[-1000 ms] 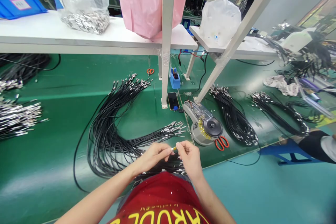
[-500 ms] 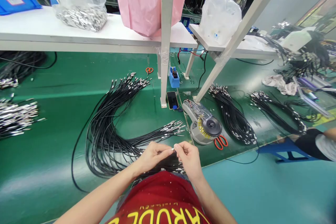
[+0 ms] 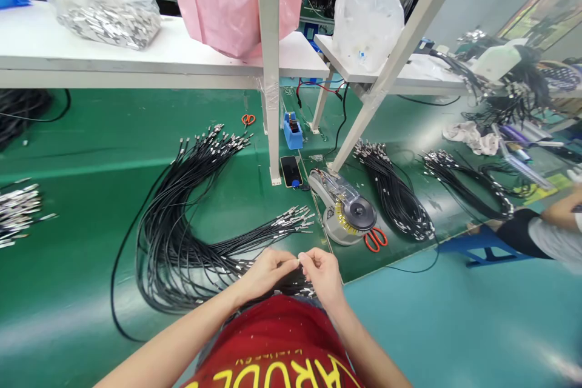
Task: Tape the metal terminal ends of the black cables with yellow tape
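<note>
The left hand (image 3: 266,271) and the right hand (image 3: 322,274) are pinching a small metal terminal (image 3: 299,262) between their fingertips, so the fingers are closed, not released. A loose black cable bundle (image 3: 170,254) is lying at 10 o'clock from the hands and is not yet gathered, while two coiled cable bundles (image 3: 393,194) are lying neatly at 1 o'clock, just beyond a tape dispenser (image 3: 343,209).

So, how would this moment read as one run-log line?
Left hand: pinching small silver wire terminal | right hand: pinching same | nearby: long black metal-tipped cable bundle
</note>
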{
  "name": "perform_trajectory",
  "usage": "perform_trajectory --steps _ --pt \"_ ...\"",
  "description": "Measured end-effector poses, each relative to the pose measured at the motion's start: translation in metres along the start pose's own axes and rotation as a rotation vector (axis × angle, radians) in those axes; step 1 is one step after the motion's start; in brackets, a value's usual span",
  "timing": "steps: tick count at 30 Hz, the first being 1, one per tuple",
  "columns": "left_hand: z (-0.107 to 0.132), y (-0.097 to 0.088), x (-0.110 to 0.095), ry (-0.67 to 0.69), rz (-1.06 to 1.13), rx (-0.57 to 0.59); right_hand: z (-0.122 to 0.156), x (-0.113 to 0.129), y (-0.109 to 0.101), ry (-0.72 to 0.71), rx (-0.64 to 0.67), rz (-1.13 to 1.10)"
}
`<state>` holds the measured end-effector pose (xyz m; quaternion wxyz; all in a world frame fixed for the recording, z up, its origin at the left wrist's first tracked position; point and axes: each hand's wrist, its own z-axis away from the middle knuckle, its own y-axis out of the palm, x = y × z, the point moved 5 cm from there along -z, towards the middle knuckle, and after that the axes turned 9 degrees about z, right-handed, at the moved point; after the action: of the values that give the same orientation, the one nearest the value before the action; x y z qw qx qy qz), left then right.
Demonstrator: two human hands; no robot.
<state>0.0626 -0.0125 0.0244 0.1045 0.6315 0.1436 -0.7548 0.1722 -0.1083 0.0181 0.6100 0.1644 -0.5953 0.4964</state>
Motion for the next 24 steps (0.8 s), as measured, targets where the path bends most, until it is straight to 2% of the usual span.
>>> perform_trajectory --steps 3,5,8,10,13,16,19,24 --pt "0.0 0.012 0.014 -0.025 -0.025 0.014 0.008 -0.016 0.004 -0.016 -0.053 0.047" --pt "-0.002 0.022 0.028 -0.048 -0.069 0.062 0.012 -0.037 0.008 0.013 -0.052 0.091" --pt "-0.006 0.032 0.049 0.038 -0.238 0.146 0.014 -0.076 0.003 0.064 -0.09 0.271" --pt "-0.005 0.028 0.065 0.114 -0.379 0.137 0.013 -0.097 -0.009 0.089 -0.151 0.375" --pt "0.005 0.008 0.096 0.087 -0.476 0.083 0.008 -0.117 -0.025 0.129 -0.199 0.444" --pt "0.015 -0.008 0.112 0.071 -0.436 0.136 0.003 -0.119 -0.035 0.159 -0.238 0.49" --pt "0.01 -0.021 0.111 0.025 -0.442 0.141 0.002 -0.113 -0.042 0.174 -0.269 0.508" --pt "-0.024 -0.044 0.108 -0.285 -0.628 -0.174 0.015 -0.098 -0.06 0.184 -0.297 0.492"
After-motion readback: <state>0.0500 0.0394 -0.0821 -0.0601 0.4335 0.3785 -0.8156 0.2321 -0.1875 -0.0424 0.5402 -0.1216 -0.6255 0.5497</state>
